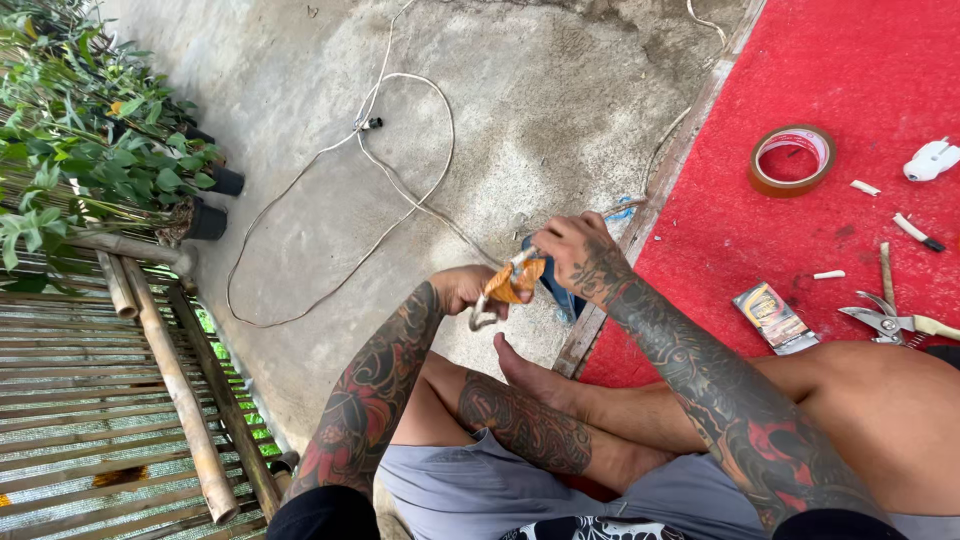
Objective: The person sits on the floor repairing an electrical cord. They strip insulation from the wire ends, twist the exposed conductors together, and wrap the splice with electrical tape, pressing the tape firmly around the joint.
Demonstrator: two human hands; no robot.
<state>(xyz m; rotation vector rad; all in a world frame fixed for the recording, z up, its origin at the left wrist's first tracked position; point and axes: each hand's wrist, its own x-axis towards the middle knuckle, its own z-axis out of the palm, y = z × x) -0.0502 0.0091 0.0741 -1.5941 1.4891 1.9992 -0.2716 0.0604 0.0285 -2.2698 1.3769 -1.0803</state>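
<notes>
Both hands meet above the concrete floor [520,120], just off the left edge of the red mat [860,80]. The left hand [462,288] has its fingers curled tight around the lower end of a pale curved stick wrapped in brown tape [508,285], while the right hand [578,255] pinches the upper end of that wrap between thumb and fingertips. A small flat packet [774,318], rectangular with a dark and yellow printed face, lies on the mat near its lower left edge, beside the shears [890,322]. A roll of brown tape [792,160] lies flat farther up the mat. A white cord [400,150] loops across the concrete.
</notes>
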